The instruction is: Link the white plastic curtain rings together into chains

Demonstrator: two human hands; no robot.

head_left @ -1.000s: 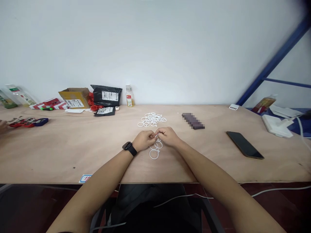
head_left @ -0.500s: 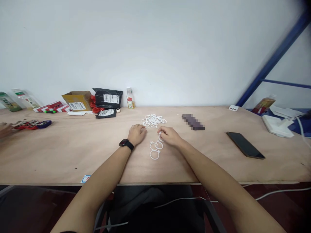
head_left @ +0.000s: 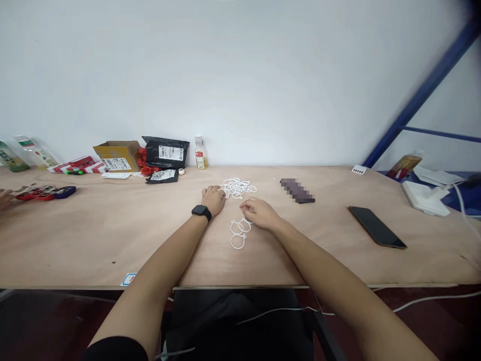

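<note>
My left hand [head_left: 213,200], with a black watch [head_left: 202,212] on the wrist, lies at the left edge of a pile of white plastic rings [head_left: 237,187]. Its fingers are spread and their tips touch the nearest rings. Closer to me, my right hand [head_left: 260,212] hovers low over the table with loosely bent fingers, and no ring shows between the tips. Partly under it is the upper end of a short row of white rings [head_left: 237,242] with small clips, which overlap or link; I cannot tell which.
A phone [head_left: 377,227] lies to the right, with a blurred-out dark object [head_left: 297,190] nearer the middle. At the back stand a small bottle [head_left: 200,152], a black parcel bag [head_left: 167,152] and a cardboard box [head_left: 118,156]. Another person's hand [head_left: 5,198] is at far left, beside red and blue items [head_left: 47,192].
My left hand has moved up and slightly right onto the pile's edge. My right hand has shifted slightly down and left, and the ring at its fingertips now lies partly under the hand.
</note>
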